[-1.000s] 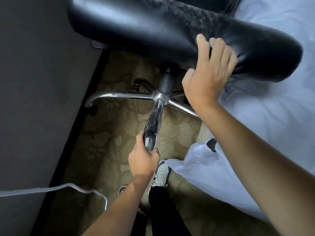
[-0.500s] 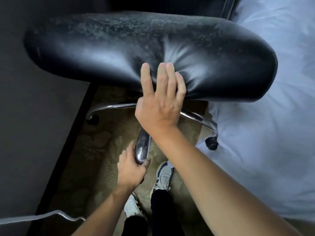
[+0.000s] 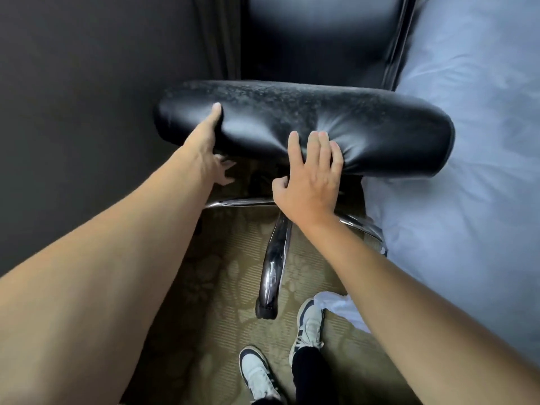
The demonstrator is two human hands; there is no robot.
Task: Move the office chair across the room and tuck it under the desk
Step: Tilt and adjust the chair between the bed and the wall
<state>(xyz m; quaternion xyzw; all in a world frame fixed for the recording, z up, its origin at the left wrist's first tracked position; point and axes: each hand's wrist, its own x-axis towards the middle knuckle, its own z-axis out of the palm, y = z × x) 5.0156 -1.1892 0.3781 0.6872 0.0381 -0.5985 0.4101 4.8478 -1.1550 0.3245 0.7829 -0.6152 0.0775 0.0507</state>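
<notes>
From my feed, a white bed (image 3: 473, 176) fills the right side and a dark flat surface (image 3: 76, 92) fills the left; I cannot tell whether that surface is the counter or a wall. Between them runs a strip of patterned beige carpet (image 3: 222, 290).

The office chair (image 3: 304, 124) stands in that strip, its black leather top edge across the middle of my view and its seat further ahead at the top. The right end of the leather pad lies just beside the bed, the left end close to the dark surface. Under it, the chrome base (image 3: 274, 264) spreads over the carpet, one leg pointing back toward me and ending in a dark caster.

My left hand (image 3: 209, 153) holds the left end of the pad: the thumb lies up over the leather and the fingers curl beneath the edge, so that grip is closed on the chair. My right hand (image 3: 309, 182) lies on the pad's near face, fingers fairly straight and pressing dimples into the leather, the thumb bent below the rim.

At the bottom, two white and black sneakers (image 3: 306, 323) stand on the carpet behind the caster.
</notes>
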